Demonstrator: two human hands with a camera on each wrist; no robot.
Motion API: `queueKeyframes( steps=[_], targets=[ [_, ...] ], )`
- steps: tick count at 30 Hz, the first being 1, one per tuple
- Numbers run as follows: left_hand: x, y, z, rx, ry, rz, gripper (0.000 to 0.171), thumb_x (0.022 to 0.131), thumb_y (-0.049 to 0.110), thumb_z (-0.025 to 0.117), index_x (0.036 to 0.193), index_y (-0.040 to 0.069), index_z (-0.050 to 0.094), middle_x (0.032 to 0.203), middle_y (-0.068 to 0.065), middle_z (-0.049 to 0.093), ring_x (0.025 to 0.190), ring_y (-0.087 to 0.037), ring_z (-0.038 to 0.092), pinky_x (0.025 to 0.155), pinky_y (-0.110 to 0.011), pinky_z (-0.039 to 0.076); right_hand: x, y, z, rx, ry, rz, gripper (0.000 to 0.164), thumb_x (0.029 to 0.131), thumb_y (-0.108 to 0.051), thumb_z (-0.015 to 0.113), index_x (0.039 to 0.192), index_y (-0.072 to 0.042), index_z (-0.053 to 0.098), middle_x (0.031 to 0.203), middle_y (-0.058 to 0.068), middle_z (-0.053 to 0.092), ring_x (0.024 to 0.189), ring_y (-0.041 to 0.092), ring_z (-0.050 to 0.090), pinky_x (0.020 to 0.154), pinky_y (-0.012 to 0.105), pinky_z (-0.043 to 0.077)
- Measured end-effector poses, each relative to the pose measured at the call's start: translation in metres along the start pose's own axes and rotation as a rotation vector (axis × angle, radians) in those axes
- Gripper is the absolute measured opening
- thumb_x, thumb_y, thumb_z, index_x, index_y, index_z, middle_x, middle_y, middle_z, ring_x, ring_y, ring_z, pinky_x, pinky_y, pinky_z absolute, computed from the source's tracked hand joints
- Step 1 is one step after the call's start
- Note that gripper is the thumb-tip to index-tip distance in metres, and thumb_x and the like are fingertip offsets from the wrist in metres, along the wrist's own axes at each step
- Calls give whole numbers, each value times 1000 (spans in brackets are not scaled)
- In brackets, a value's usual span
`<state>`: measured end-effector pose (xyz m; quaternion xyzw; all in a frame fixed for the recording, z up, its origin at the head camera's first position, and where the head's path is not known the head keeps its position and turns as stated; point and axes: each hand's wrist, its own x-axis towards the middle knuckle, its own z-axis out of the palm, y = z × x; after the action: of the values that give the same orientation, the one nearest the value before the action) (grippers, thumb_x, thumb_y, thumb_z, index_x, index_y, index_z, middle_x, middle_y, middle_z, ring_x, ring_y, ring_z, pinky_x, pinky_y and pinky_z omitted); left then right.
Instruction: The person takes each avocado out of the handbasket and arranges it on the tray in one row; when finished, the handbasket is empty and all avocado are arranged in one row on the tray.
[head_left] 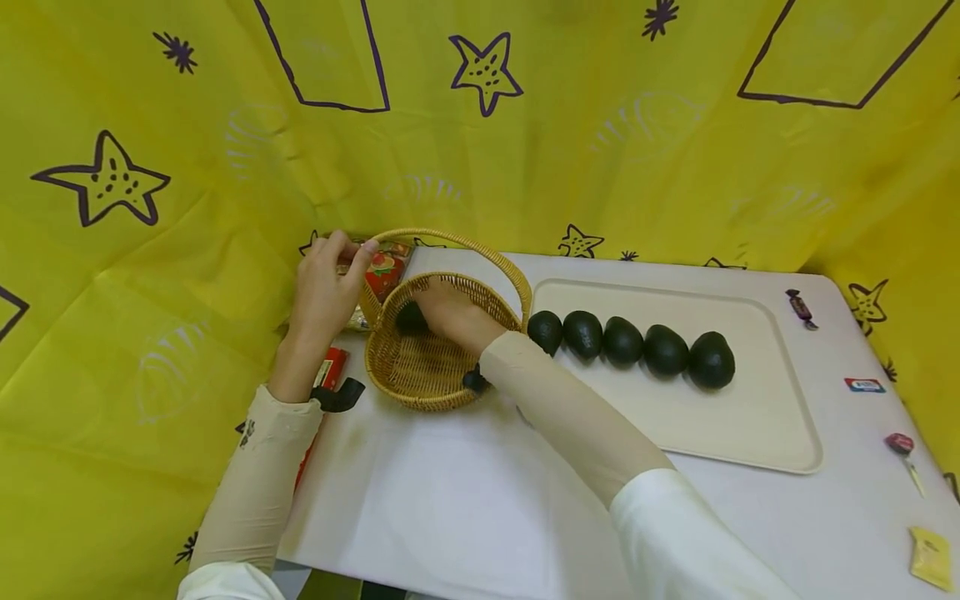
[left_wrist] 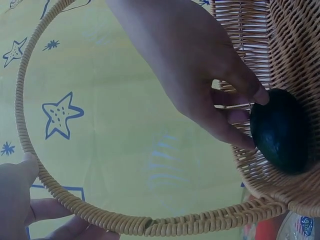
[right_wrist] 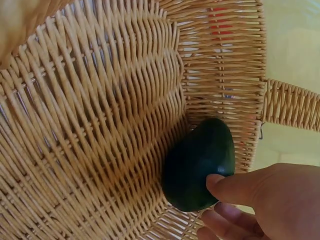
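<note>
A wicker basket (head_left: 427,403) with a tall arched handle (head_left: 480,247) stands on the table's left part. My left hand (head_left: 324,282) grips the left side of that handle, thumb on one side and fingers on the other in the left wrist view. Inside the basket, my right hand (head_left: 452,315) holds a dark green avocado (right_wrist: 197,167) between thumb and fingers, low against the woven wall. The same avocado (left_wrist: 282,132) shows in the left wrist view. On a cream tray (head_left: 750,425) to the right, several avocados (head_left: 622,342) lie in a row.
Red snack packages (head_left: 386,271) sit behind and left of the basket, with a red box (head_left: 330,367) near my left wrist. Along the right edge lie a wrapped candy (head_left: 801,309), a small packet (head_left: 865,385), a lollipop (head_left: 899,444) and a yellow packet (head_left: 930,557). Yellow curtains surround the table.
</note>
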<state>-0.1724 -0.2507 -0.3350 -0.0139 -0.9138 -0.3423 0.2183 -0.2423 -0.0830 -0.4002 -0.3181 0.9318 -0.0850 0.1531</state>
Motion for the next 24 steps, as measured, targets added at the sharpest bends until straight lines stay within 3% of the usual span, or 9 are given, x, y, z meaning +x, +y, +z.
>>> queueKeyframes(
  steps=[6,9,15,24],
  targets=[
    [0,-1,0,0,6,5,53,108,53,54,101,1,62,107,-21,61,105,-38,58,93,-55,44,2,0,1,-23,5,1,45,110,-5,51,155,-7,47,151,17,49,138,30,52,110,40,49],
    [0,-1,0,3,5,4,53,108,53,54,102,1,62,107,-21,61,105,-39,58,93,-55,44,3,-1,2,-37,-6,-6,51,109,-12,58,158,-8,43,152,16,51,139,30,52,111,40,49],
    [0,0,0,17,-9,-7,54,108,54,52,107,1,62,111,-22,62,108,-40,58,96,-57,45,0,-2,3,-12,-45,-11,56,105,-34,68,154,-11,53,147,15,49,135,28,52,108,40,51],
    [0,-1,1,12,-3,-1,53,108,53,53,106,1,62,111,-22,61,108,-40,58,96,-58,44,-1,-5,6,37,-132,22,58,98,-37,77,140,0,62,149,18,45,119,25,65,101,34,55]
  ],
)
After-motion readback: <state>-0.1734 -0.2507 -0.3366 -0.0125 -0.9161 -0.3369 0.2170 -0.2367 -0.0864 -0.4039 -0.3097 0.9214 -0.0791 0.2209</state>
